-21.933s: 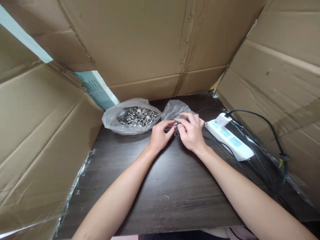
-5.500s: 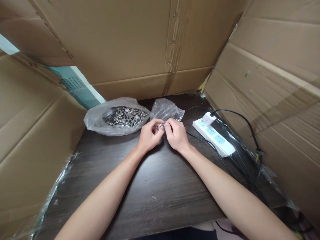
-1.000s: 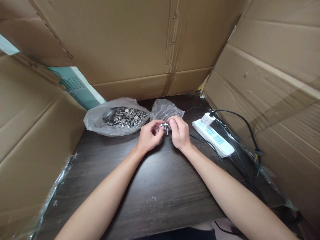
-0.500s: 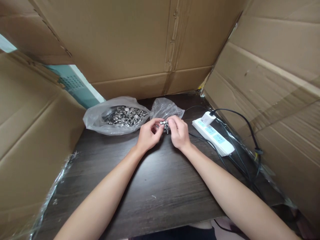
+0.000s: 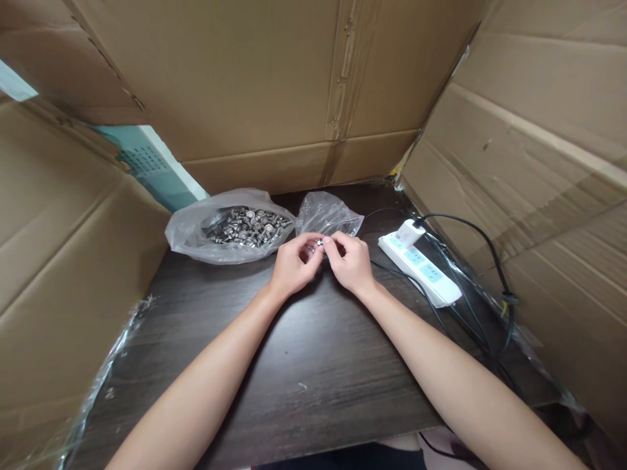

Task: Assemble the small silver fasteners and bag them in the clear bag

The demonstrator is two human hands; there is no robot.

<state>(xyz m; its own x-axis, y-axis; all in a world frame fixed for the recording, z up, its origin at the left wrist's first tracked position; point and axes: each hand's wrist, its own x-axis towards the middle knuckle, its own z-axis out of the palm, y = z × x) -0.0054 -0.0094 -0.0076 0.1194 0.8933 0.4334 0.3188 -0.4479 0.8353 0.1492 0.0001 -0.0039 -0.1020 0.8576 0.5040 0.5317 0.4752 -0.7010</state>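
My left hand (image 5: 292,269) and my right hand (image 5: 351,262) meet over the dark wooden table (image 5: 294,352), fingertips pinched together on a small silver metal part (image 5: 319,243) between them. Just behind the hands lies a crumpled clear plastic bag (image 5: 329,216). To its left sits a larger clear plastic bag (image 5: 186,235) open at the top, holding a heap of several small silver screws (image 5: 245,226). Most of the pinched part is hidden by my fingers.
A white power strip (image 5: 422,269) with a white plug in it lies to the right, black cables (image 5: 490,274) trailing off it. Cardboard walls (image 5: 274,85) close in the table at the back, left and right. Clear film hangs at the left edge.
My right hand has drawn its fingers in from on top of the metal part to a tight pinch beside the left fingertips. Less of the part shows now.
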